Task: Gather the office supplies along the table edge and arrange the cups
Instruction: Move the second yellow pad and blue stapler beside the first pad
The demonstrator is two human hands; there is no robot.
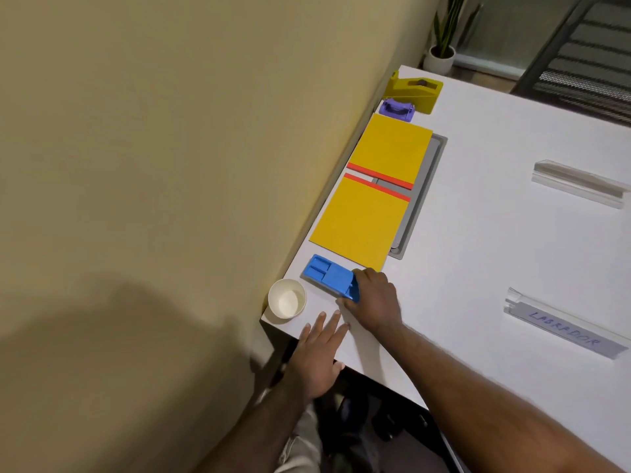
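The right hand (pixel 374 298) reaches in from the lower right, forearm stretched across the white table (pixel 478 250), and is clamped on the near end of a blue plastic tray (pixel 333 277), fingers curled over its edge. The left hand (pixel 319 353) lies flat on the table corner, palm down, fingers spread and straight, gripping nothing. The two hands sit close together but do not touch.

Items counted along the wall-side edge:
- One white paper cup (pixel 286 298), round, upright, open and empty, at the near corner just beside the blue tray.
- One blue tray, rectangular, with moulded compartments, lying flat.
- Two yellow folders (pixel 362 223), flat, matte, each with a red strip along one side, set end to end; the farther one (pixel 392 148) partly covers a grey recessed panel (pixel 430 165) in the tabletop.
- One small purple plastic object (pixel 397 110), kind unclear.
- One yellow plastic holder (pixel 415 92), angular, at the far corner.

Well apart, toward the table's middle, lie two clear acrylic name stands (pixel 577 182); the nearer (pixel 563 327) carries a handwritten card.

A potted plant (pixel 442 46) in a white pot stands on the floor beyond the table
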